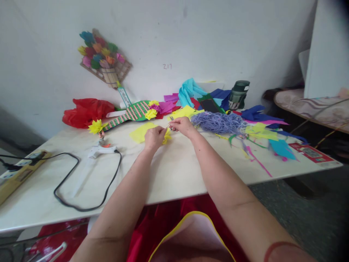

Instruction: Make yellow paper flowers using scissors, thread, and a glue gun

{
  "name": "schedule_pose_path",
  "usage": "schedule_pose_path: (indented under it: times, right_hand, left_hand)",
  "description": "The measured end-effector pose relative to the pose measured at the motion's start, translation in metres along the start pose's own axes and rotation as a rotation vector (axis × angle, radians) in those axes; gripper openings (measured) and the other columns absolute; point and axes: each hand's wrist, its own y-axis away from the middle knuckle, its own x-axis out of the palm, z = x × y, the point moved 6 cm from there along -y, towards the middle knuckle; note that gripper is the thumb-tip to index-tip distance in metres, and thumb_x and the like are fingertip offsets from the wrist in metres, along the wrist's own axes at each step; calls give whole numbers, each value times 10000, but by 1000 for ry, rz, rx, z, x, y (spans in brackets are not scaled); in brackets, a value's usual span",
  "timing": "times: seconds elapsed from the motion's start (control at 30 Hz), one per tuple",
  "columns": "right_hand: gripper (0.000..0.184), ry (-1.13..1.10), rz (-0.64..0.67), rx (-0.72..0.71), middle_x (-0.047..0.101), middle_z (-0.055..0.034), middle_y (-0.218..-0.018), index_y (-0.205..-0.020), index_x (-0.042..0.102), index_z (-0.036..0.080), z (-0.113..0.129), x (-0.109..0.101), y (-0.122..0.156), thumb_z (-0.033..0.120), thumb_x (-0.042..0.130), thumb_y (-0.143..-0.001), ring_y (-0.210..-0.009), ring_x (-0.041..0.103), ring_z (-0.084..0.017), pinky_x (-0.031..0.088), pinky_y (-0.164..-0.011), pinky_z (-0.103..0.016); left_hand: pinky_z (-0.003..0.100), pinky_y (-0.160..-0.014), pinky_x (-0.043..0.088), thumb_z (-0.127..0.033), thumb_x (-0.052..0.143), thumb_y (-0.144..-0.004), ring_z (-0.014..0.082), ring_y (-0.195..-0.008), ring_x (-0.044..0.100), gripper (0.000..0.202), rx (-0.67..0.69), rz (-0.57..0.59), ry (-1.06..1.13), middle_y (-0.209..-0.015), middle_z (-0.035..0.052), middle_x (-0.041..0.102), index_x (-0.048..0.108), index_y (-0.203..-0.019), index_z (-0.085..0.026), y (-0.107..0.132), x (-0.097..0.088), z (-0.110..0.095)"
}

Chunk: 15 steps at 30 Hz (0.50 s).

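My left hand is closed over the middle of the table, with a small ruffled yellow crepe paper flower sticking out at its fingers. Close beside it, my right hand pinches something thin and pale at the flower's top, too small to name. A flat yellow paper piece lies under and left of my left hand. Just behind the hands is a green guitar-shaped craft with pinkish strips and yellow paper flowers. To the right of my right hand sits a tangled heap of purple-blue string.
At left lie a white glue gun, its black cord and a power strip. Red crepe paper rests at the back left. A dark bottle stands behind coloured paper scraps. On the wall hangs a paper bouquet.
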Motion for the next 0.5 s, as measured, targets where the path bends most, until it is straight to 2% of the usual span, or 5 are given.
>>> schedule_pose_path:
  times: [0.17,0.33,0.5]
  right_hand:
    - [193,342,-23,-120,697,-27,-760,-845,710,172,4,-1,-2,221,542,-762,-684,616,-127,451,-670,-228]
    - [217,692,-40,-227,698,-39,-918,-882,703,206,20,0,5,257,509,-800,-877,605,-167,413,-742,-248]
    - [257,877,-31,-222,680,-79,-972,-920,682,184,29,7,11,231,443,-838,-914,590,-187,389,-732,-261]
  left_hand:
    - [241,-581,357,-448,449,-773,167,-691,587,346,-21,20,-11,-685,49,683,684,-782,-195,-1,2,2]
    - [246,-577,358,-435,448,-775,169,-680,584,338,-4,29,-22,-666,53,676,680,-731,-193,0,3,1]
    - [251,-588,359,-406,448,-779,170,-676,585,316,6,28,-44,-655,53,672,677,-726,-193,1,5,0]
